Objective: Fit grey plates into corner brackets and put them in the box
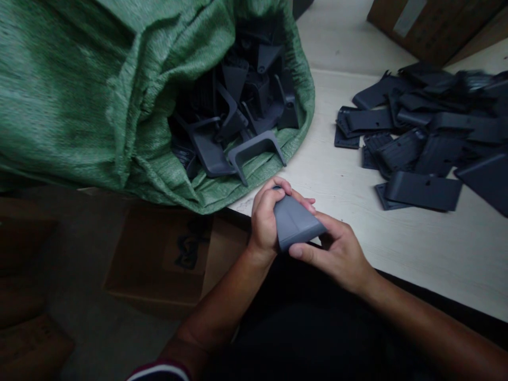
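Note:
A grey plastic part [297,221] is held between both hands near the table's front edge. My left hand [265,219] wraps round its left side, fingers curled over the top. My right hand [337,246] grips its right end, with the thumb on the lower edge and the fingers partly hidden behind it. Just beyond the hands, a green woven sack [166,69] lies open, with many dark grey bracket-shaped parts [257,148] in its mouth.
A pile of dark flat parts [424,190] lies on the right of the white table [400,238]. Cardboard boxes stand at the back right [436,26] and below the table's edge at the left [159,259]. More boxes [32,344] are at the far lower left.

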### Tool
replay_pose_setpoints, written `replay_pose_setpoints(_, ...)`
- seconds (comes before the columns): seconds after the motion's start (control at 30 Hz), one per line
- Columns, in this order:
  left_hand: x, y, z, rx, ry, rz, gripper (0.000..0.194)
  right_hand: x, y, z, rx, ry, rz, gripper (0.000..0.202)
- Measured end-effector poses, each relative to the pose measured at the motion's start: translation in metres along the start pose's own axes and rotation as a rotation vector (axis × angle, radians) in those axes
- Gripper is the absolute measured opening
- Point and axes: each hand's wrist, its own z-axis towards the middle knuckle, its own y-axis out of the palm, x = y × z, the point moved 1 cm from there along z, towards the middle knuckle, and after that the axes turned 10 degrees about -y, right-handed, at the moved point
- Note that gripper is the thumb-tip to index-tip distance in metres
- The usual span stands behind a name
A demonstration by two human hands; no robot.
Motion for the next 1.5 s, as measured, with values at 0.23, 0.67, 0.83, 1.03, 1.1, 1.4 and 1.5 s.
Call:
replay_pose_setpoints(0.23,-0.007,0.0,-0.006,0.027,-0.015,-0.034,0.01,-0.001,0.008,-0.007,0.091,-0.003,-0.017,0.036)
replay_pose_setpoints(0.67,-0.005,-0.004,-0.001,0.082,-0.166,-0.106,0.01,-0.013,-0.012,-0.001,-0.104,0.049,-0.014,0.029)
replay_pose_setpoints(0.83,-0.012,-0.005,0.002,0.106,-0.277,-0.215,0.009,-0.011,-0.028,-0.002,-0.22,0.119,0.02,0.031)
replay_pose_setpoints(1.03,-0.025,-0.009,0.006,0.157,-0.406,-0.313,0.01,-0.004,-0.028,0.0,-0.174,0.287,0.226,0.039)
replay_pose_setpoints(1.1,-0.027,-0.012,0.008,0.164,-0.443,-0.357,0.011,-0.004,-0.032,0.0,-0.178,0.314,0.217,0.042)
replay_pose_setpoints(1.4,-0.039,-0.022,0.015,0.333,-0.555,-0.454,0.011,-0.003,-0.037,-0.011,-0.115,0.269,-0.019,0.056)
replay_pose_setpoints(1.5,-0.048,-0.022,0.018,0.374,-0.6,-0.398,0.01,0.0,-0.036,-0.01,-0.045,0.295,-0.046,0.06)
